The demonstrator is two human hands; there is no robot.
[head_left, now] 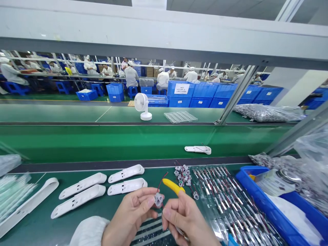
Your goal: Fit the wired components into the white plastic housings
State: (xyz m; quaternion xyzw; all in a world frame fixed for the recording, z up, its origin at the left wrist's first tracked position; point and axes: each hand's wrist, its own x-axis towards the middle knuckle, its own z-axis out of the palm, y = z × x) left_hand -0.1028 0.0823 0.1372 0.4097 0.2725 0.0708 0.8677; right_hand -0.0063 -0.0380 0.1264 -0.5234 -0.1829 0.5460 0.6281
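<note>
Between its thumb and fingers, my left hand (137, 210) holds a small translucent grey plastic part (158, 199) with round openings. A thin red wire (162, 181) sticks up from it. My right hand (183, 215) is closed close beside the part, its thumb and fingers pinched at a dark red lead (163, 205). A yellow finger cover (173, 186) sits on the right index finger, which points up and left. Below the right palm shows a slim metallic item (182, 234), mostly hidden. Several similar grey parts with wires (183, 174) lie in a pile just beyond the hands.
White elongated housings (80, 200) lie at left. A clear tray (205, 201) of metallic wired components and a blue bin (256, 191) stand at right. Another housing (197, 149) lies on the green belt (102, 143). Beyond are a white fan (146, 116) and seated people.
</note>
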